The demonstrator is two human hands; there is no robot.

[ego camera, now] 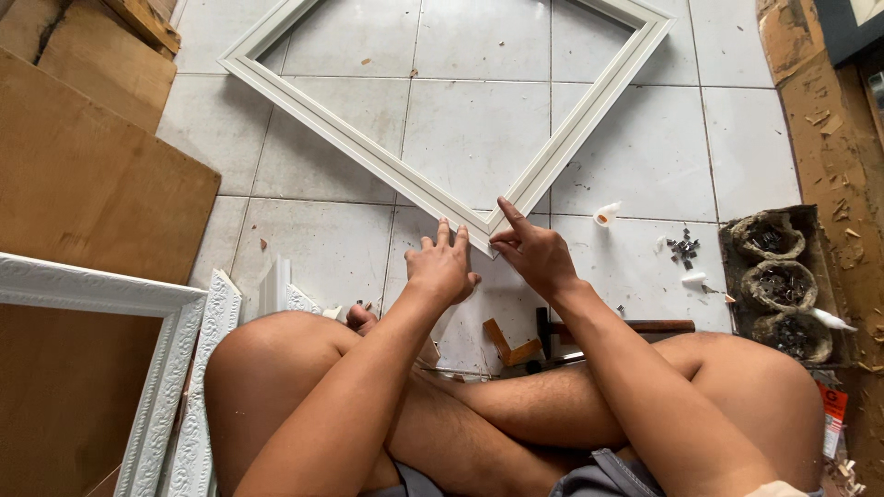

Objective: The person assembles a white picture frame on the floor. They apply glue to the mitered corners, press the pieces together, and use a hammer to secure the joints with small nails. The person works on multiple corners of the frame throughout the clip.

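Crossed bare legs [516, 405] nearest, folded on the tiled floor [645, 138]. Ahead, lying flat on the tiles: large white frame [387, 161], turned like a diamond, near corner pointing straight back between the two hands. Looks assembled on all the sides in view, near mitre closed up tight; far corner out of shot, so cannot tell there. Judged well along, with this near joint the one under attention.

Far left, brown boards [83, 175]; near left, ornate white frame [170, 368] propped over board. Right, tray of three nests of small metal fasteners [781, 287], more loose clips [683, 247] on the tiles beside it. Hammer [635, 327] lying behind the right forearm, small wooden corner block [509, 348] just left of it. Small white roll [606, 214] right of the frame corner.

Left hand [442, 269]: palm down, fingers spread, tips pressing the left rail at the corner, gripping nothing. Right hand [529, 253]: forefinger stretched along the right rail, thumb and other fingers pinched at the joint itself; whether something small sits in that pinch, cannot tell.
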